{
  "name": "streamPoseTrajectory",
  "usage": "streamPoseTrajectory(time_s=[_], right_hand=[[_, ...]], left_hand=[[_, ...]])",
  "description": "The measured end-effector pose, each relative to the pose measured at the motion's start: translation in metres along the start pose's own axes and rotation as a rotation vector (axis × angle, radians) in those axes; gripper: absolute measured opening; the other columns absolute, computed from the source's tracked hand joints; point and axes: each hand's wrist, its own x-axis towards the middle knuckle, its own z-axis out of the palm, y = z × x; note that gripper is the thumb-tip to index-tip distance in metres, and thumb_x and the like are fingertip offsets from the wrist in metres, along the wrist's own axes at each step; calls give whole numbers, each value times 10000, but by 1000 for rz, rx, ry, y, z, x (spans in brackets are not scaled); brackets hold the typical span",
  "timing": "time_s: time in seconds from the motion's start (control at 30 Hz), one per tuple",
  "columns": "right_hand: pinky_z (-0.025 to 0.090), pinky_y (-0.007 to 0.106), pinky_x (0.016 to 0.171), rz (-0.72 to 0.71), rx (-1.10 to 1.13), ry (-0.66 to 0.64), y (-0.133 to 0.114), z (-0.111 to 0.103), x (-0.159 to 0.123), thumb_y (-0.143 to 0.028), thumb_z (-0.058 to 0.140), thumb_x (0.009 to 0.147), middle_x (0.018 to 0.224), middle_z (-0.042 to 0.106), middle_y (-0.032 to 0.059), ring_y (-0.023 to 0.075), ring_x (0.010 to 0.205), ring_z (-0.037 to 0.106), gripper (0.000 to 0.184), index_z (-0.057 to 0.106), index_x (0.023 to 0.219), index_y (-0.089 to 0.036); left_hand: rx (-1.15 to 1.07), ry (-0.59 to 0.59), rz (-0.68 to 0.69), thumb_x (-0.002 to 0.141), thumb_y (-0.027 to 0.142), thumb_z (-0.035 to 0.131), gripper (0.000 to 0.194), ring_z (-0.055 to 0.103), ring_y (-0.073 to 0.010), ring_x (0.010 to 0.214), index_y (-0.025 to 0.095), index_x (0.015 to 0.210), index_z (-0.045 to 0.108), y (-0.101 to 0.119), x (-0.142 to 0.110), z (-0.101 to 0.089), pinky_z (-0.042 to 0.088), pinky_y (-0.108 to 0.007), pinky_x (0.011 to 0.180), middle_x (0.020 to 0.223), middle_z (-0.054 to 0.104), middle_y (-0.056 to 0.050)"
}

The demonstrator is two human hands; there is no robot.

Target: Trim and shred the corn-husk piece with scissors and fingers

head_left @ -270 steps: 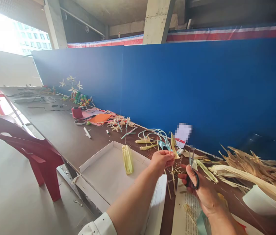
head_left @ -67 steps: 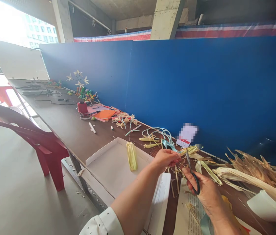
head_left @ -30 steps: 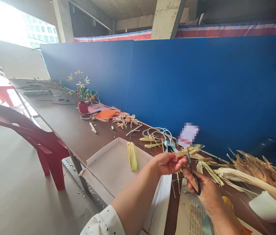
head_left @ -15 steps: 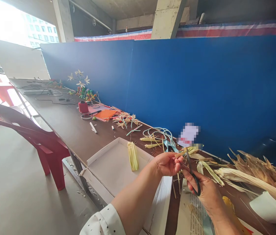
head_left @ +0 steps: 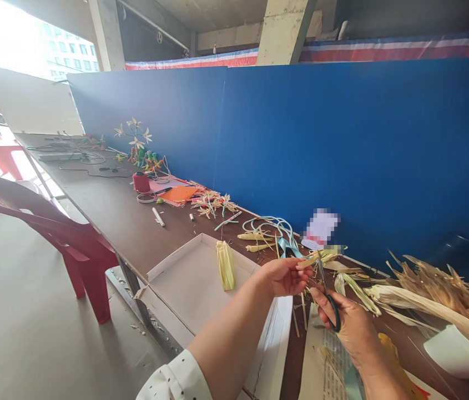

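Observation:
My left hand (head_left: 286,276) is closed in a pinch on a narrow strip of pale dried corn husk (head_left: 308,261). In my right hand (head_left: 348,319) is a pair of scissors (head_left: 331,303) with black handles, its blades pointing up beside the strip's far end. Whether the blades touch the strip I cannot tell. Left of my hands, a folded yellow-green husk piece (head_left: 226,266) lies in a shallow white box lid (head_left: 184,289). Further husk pieces (head_left: 359,291) lie on the table just past my right hand.
A white bowl (head_left: 461,350) and a heap of dry husks (head_left: 446,286) stand at the right. Light blue cord (head_left: 273,222), husk flowers (head_left: 213,204) and a red thread spool (head_left: 141,182) lie along the blue partition (head_left: 342,144). A red chair (head_left: 63,239) stands at the left.
Both hands stay almost in place. The husk strip shows slightly more clearly between my left fingers and the scissors, and the left fingers have shifted a little.

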Motion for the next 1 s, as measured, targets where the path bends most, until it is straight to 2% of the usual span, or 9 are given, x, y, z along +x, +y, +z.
streamPoseTrajectory(time_s=[0.13, 0.3, 0.4, 0.5, 0.63, 0.77, 0.9, 1.0], right_hand=[[358, 270, 497, 16, -50, 13, 1, -3, 2, -471, 691, 674, 484, 512, -52, 149, 491, 450, 423, 685, 1017, -224], [357, 281, 487, 11, -105, 46, -4, -3, 0, -458, 677, 673, 467, 514, -47, 158, 478, 454, 369, 701, 965, -234], [376, 280, 494, 18, -50, 38, -4, -2, -1, -427, 692, 669, 499, 547, -38, 160, 498, 480, 339, 703, 953, -242], [416, 271, 537, 23, 61, -26, -2, 0, -1, -401, 714, 666, 576, 603, -28, 154, 542, 512, 330, 697, 958, -248], [442, 274, 590, -11, 103, -85, -4, 8, -5, -448, 719, 670, 632, 640, -8, 162, 593, 541, 365, 691, 963, -231], [431, 274, 577, -53, 70, -16, -11, 14, -11, -561, 653, 701, 619, 635, 3, 161, 580, 546, 404, 698, 893, -208], [432, 272, 565, -53, 24, -42, -12, 13, -10, -609, 624, 699, 627, 645, 16, 164, 581, 560, 424, 700, 803, -205], [445, 276, 568, -44, 28, -60, -9, 11, -7, -600, 650, 680, 642, 659, 22, 173, 594, 572, 430, 700, 844, -205]], left_hand=[[198, 136, 178, 759, 388, 695, 302, 486, -46, 451, 106, 737, 592, -1, 3, -5, 442, -170, 447, 621, 572, 5], [335, 159, 277, 632, 219, 785, 217, 461, -30, 453, 106, 727, 626, -2, 2, -6, 420, -166, 451, 639, 580, 14], [330, 163, 287, 642, 154, 750, 144, 517, -47, 495, 96, 719, 644, -4, 2, -5, 449, -169, 487, 664, 614, -12], [298, 147, 321, 659, 107, 719, 92, 572, -68, 559, 81, 718, 654, -5, 3, -4, 491, -177, 555, 691, 641, -41], [279, 172, 377, 677, 87, 705, 71, 601, -81, 606, 76, 718, 649, -9, 3, 2, 508, -186, 595, 721, 659, -63], [302, 227, 419, 665, 143, 746, 129, 598, -86, 610, 85, 690, 634, -13, 5, 8, 497, -196, 596, 682, 636, -41], [305, 258, 461, 590, 190, 807, 221, 552, -82, 556, 96, 649, 616, -18, 7, 10, 498, -235, 585, 608, 577, 4], [263, 229, 474, 587, 191, 802, 220, 570, -108, 555, 100, 617, 604, -21, 9, 11, 524, -285, 599, 606, 577, -2]])
